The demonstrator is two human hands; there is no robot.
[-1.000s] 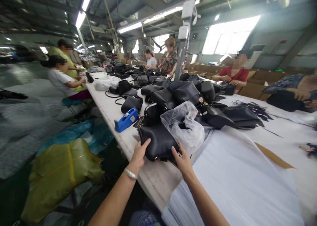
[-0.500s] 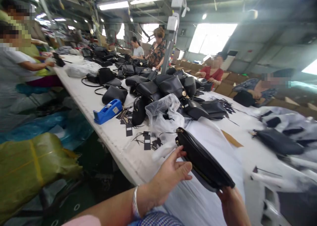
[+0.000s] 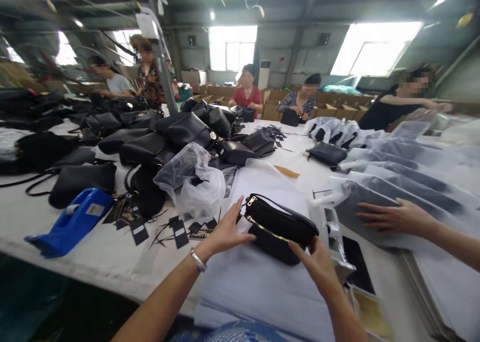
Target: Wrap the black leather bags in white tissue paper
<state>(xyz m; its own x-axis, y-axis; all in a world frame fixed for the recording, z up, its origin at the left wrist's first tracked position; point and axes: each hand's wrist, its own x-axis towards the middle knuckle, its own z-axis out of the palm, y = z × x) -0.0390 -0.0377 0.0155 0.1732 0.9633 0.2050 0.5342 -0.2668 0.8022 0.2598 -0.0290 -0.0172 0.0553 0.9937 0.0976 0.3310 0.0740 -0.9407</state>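
Note:
A black zippered handbag with gold zips and a wrist strap is held over a stack of white sheets. My right hand grips its right end, thumb on the front and fingers partly hidden behind. My left hand is at the bag's left end, thumb and fingers spread apart, the thumb at the bag's front edge. A bit of white material shows between this hand and the bag. Left of my left hand lie black tags with strings.
A pile of black bags covers the table's back left, beside crumpled clear plastic. A blue tape dispenser stands at left. On the right, a co-worker's hand touches plastic-wrapped bags. Several people work across the table.
The view has swung right. The bag has been turned from a steep slant so its zippered front faces me. A co-worker's hand now shows at right.

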